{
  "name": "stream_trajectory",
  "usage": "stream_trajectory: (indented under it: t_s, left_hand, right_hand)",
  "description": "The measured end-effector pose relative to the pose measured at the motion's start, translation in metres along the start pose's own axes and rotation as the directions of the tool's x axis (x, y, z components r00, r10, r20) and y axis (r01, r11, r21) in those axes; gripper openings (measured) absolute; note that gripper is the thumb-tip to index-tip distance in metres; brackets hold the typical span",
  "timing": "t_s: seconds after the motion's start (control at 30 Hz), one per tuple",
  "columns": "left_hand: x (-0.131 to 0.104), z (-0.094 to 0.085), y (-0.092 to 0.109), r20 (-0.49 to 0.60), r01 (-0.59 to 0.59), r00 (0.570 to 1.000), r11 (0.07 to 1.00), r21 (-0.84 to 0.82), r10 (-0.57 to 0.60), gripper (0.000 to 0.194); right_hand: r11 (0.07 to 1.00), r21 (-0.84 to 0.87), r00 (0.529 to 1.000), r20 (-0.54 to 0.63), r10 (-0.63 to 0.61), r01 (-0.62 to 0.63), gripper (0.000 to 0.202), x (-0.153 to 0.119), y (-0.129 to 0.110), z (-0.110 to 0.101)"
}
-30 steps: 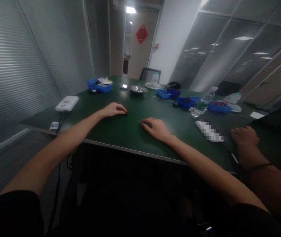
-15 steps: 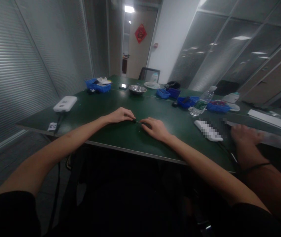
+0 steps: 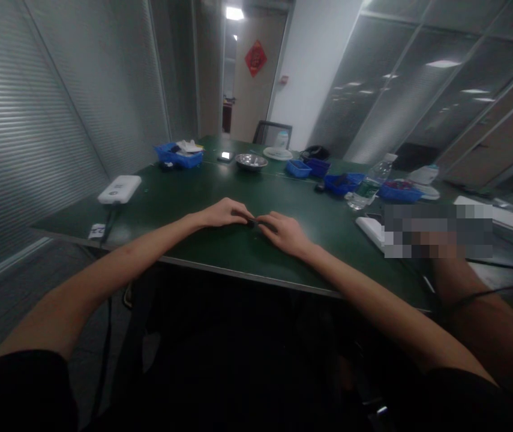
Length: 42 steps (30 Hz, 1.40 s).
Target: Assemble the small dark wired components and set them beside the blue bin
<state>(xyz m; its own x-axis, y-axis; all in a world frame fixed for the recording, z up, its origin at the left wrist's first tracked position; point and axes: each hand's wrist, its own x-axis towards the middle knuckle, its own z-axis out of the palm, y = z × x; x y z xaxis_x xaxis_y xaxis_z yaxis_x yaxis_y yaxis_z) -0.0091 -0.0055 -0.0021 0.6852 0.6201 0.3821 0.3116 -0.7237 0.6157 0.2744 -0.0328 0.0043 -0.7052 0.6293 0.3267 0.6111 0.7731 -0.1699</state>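
Over the green table [image 3: 193, 247], near its front edge, my left hand [image 3: 224, 213] pinches a small dark piece [image 3: 251, 222] between thumb and fingertips. My right hand [image 3: 282, 231] is just to the right, its thumb and fingers closed at the other side of that piece, fingertips almost meeting those of my left hand. What my right fingertips grip is too small to make out.
A white device [image 3: 120, 189] lies at the left. Farther back are a blue basket [image 3: 179, 157], a metal bowl [image 3: 251, 162], a phone [image 3: 226, 156] and more blue baskets. A bottle [image 3: 368, 186] stands right. Another person's arm [image 3: 458, 282] reaches in at the right.
My left hand has moved slightly right with the dark piece, closing the gap to my right hand. The other person's hand has shifted left, toward the white device at the right.
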Motion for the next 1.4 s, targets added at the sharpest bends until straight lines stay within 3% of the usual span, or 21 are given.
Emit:
stream_trajectory:
  t_s: [0.1,0.33,0.5,0.6,0.7,0.77,0.87,0.97,1.07,1.3,1.4]
  left_hand:
    - [0.0,0.0,0.0,0.006,0.029,1.0,0.999,0.046,-0.029,0.035]
    - [-0.001,-0.003,-0.002,0.025,0.045,0.998,0.987,0.154,-0.05,0.031]
    - [-0.002,-0.006,-0.013,-0.01,0.101,0.995,0.988,0.116,-0.1,0.035]
    - [-0.004,-0.015,-0.029,-0.069,0.205,0.978,0.973,0.11,-0.198,0.038]
    - [-0.015,-0.038,-0.052,-0.21,0.336,0.931,0.924,0.18,-0.298,0.036]
    - [-0.03,-0.059,-0.069,-0.342,0.46,0.864,0.856,0.235,-0.37,0.034]
    - [-0.06,-0.092,-0.091,-0.538,0.639,0.727,0.708,0.301,-0.427,0.028]
    - [-0.086,-0.115,-0.104,-0.717,0.812,0.525,0.524,0.259,-0.459,0.025]
    - [-0.099,-0.123,-0.109,-0.808,0.905,0.338,0.403,0.139,-0.482,0.027]
    - [-0.103,-0.129,-0.118,-0.851,0.937,0.099,0.336,-0.094,-0.516,0.028]
    - [-0.104,-0.131,-0.12,-0.865,0.945,0.041,0.302,-0.129,-0.5,0.029]
  right_hand:
    - [1.0,0.015,1.0,-0.023,0.018,-0.018,0.037,0.001,-0.001,0.0]
    - [0.993,-0.038,0.993,0.007,0.116,-0.115,0.033,0.004,-0.001,-0.001]
    - [0.985,-0.058,0.986,-0.012,0.165,-0.165,0.032,0.004,0.0,-0.001]
    - [0.984,-0.064,0.986,-0.01,0.167,-0.167,0.033,0.004,0.0,0.0]
    - [0.984,-0.059,0.986,-0.002,0.167,-0.167,0.034,0.004,0.001,-0.001]
    - [0.985,-0.053,0.986,-0.001,0.166,-0.166,0.033,0.004,0.001,-0.001]
    - [0.986,-0.046,0.987,-0.006,0.159,-0.159,0.033,0.004,0.001,-0.001]
    - [0.987,-0.047,0.988,-0.006,0.152,-0.152,0.033,0.004,0.002,0.0]
    - [0.987,-0.052,0.988,-0.004,0.152,-0.152,0.033,0.004,0.003,0.001]
    - [0.987,-0.048,0.988,0.003,0.156,-0.156,0.033,0.004,0.003,0.0]
    - [0.986,-0.05,0.987,0.016,0.163,-0.162,0.034,0.005,0.002,-0.001]
